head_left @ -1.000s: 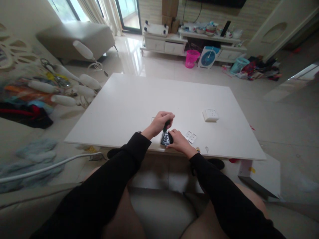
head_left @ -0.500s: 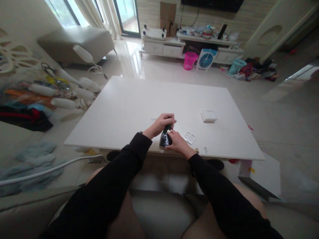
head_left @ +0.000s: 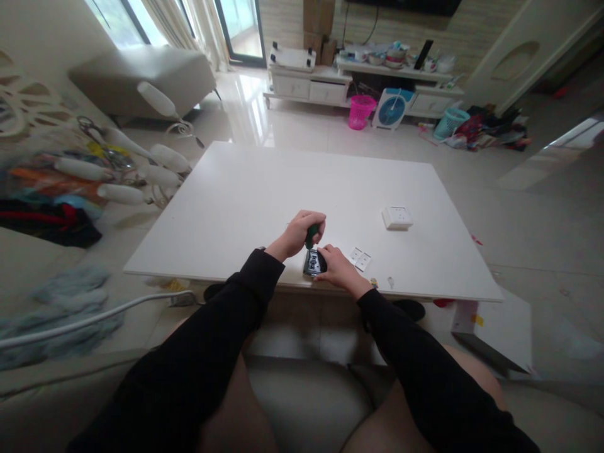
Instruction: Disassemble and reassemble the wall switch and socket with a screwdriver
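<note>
My left hand is closed round the dark green handle of a screwdriver, held upright over the far edge of a black wall socket. Its tip is too small to make out. The socket lies near the front edge of the white table, its black inner side up. My right hand grips that socket from the right, thumb near the front and fingers at the far side. Just right of this hand lie two small white socket cover plates. Farther right sits a white socket stack.
A small yellowish item and a small clear piece lie by the front edge of the table. A lamp with white shades stands at the left. Across the floor are a pink basket and a blue fan.
My left hand with the screwdriver has risen and shifted slightly left, away from the middle of the socket, so more of its black face shows. My right hand keeps its grip.
</note>
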### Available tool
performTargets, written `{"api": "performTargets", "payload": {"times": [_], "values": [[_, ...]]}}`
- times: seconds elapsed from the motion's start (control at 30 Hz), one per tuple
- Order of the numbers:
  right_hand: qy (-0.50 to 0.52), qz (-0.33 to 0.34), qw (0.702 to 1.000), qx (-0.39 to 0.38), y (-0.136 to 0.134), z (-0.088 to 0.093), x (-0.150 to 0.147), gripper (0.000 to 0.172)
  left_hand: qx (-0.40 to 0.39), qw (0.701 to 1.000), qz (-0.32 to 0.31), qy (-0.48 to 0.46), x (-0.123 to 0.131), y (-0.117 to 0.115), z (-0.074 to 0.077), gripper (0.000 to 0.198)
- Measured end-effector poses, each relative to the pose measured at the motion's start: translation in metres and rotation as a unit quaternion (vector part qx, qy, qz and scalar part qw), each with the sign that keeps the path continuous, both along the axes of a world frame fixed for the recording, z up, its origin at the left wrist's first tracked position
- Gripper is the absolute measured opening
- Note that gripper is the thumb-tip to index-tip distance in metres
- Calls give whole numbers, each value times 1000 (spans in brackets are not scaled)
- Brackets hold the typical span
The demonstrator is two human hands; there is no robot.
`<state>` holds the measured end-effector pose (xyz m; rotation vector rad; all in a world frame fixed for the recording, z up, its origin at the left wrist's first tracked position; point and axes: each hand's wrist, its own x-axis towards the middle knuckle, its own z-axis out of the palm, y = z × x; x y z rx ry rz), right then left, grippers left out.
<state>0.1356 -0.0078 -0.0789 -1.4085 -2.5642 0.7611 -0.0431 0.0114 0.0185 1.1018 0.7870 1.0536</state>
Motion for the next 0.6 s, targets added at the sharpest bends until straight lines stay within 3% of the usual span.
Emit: {"api": "performTargets", "payload": {"times": [0.27,0.6], "values": [[10,0,1000,-7,0,2,0,72,7,999,-17,-51,7,1,-10,33],[2,0,1000,2,-1,0,-1,73,-2,999,12,47,-9,10,-3,28]]}}
